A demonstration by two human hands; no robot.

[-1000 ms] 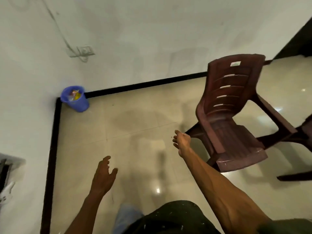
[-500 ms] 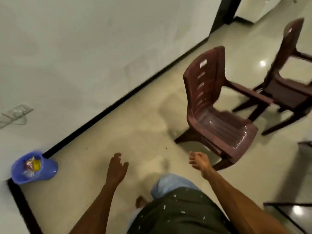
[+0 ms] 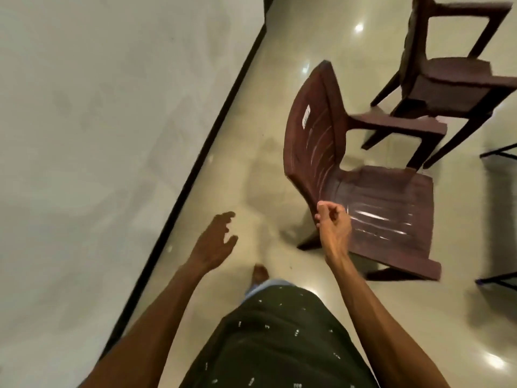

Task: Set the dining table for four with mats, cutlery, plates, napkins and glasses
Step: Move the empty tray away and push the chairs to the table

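Observation:
No mats, cutlery, plates, napkins or glasses are in view. My left hand (image 3: 215,242) hangs over the tiled floor with its fingers apart and nothing in it. My right hand (image 3: 333,222) is raised in front of the near brown plastic chair (image 3: 372,203), level with the edge where backrest meets seat. Its fingers are loosely curled and hold nothing. Whether it touches the chair I cannot tell.
A second brown plastic chair (image 3: 453,79) stands behind the first at the upper right. A pale wall (image 3: 98,135) with a black skirting (image 3: 195,161) runs along the left. Dark table legs (image 3: 498,155) show at the right edge. Glossy floor tiles lie between wall and chairs.
The view has swung right; the blue bin has left the frame. The near chair is now closer, and my right hand has risen beside its seat with fingers curling in.

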